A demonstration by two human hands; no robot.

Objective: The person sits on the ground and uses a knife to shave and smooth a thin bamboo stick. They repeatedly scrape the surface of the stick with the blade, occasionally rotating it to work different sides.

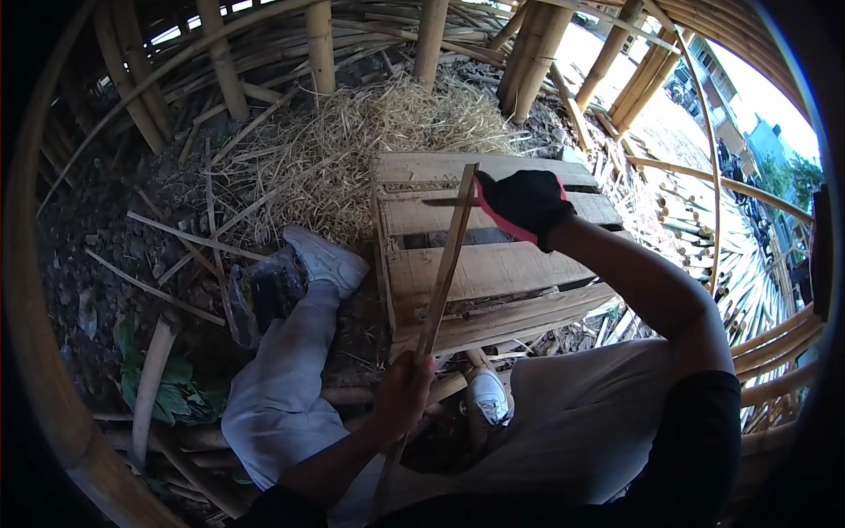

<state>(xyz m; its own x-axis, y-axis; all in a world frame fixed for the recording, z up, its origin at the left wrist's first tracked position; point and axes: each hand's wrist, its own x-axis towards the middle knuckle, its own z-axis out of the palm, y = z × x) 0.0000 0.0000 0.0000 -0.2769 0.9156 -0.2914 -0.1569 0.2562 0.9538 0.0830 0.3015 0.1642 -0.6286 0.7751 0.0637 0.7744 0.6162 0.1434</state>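
Note:
My bare left hand is closed round a long, flat bamboo strip. The strip slants up and away from my lap, and its upper end stands over a wooden slatted crate. A black glove with red-pink edging covers my right hand, which is closed on a knife. The handle is hidden in the glove. Pointing left, the thin dark knife blade crosses the strip near its upper end. Whether it cuts into the strip cannot be told.
Pale shavings are heaped behind the crate. Upright bamboo poles line the far side. Several cut bamboo lengths lie at the right. My shoe is beside the crate's left edge, near a clear plastic bag. Loose sticks lie farther left.

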